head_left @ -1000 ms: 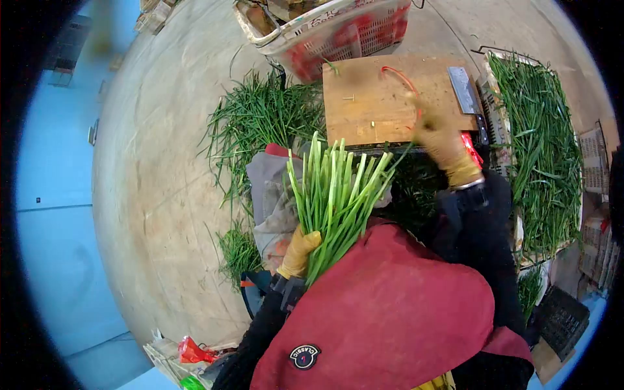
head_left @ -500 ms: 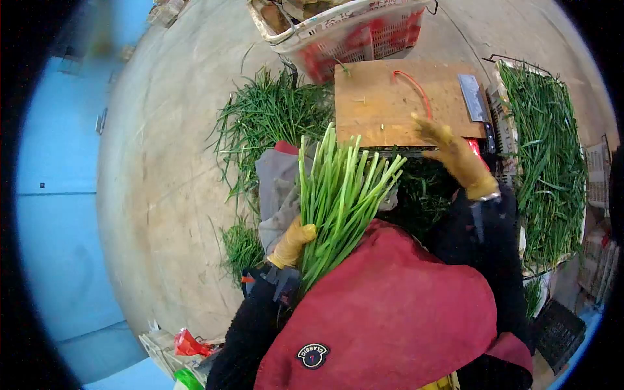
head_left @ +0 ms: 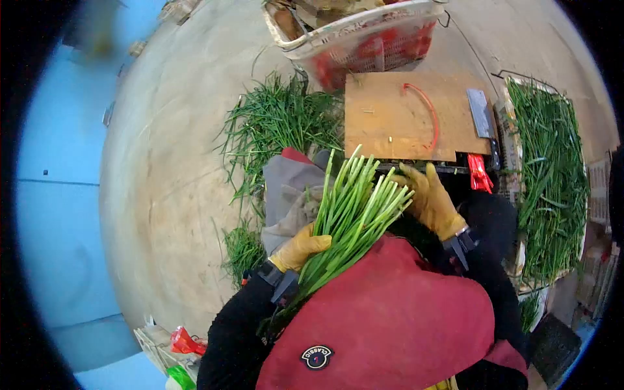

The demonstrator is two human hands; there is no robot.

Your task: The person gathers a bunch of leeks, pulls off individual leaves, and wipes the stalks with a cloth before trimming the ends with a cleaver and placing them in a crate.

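A bundle of long green stalks (head_left: 354,218) slants across my lap, its pale ends pointing up and away from me. My left hand (head_left: 301,248), in a yellow glove, is wrapped round the lower part of the bundle. My right hand (head_left: 429,200), gloved too, is at the right side of the pale ends with its fingers apart. Beyond the bundle is a brown board (head_left: 383,107) carrying a red strap (head_left: 429,110) and a cleaver (head_left: 481,114) with a black handle.
Loose greens (head_left: 283,117) lie on the floor at the left, with a smaller heap (head_left: 242,250) nearer me. A crate of greens (head_left: 549,182) stands at the right. Behind the board is a white and red basket (head_left: 377,49). Red plastic (head_left: 479,172) hangs by the board.
My right hand has come down and left from over the board to the stalk ends. The bundle, still in my left hand, leans further right. The view has shifted slightly.
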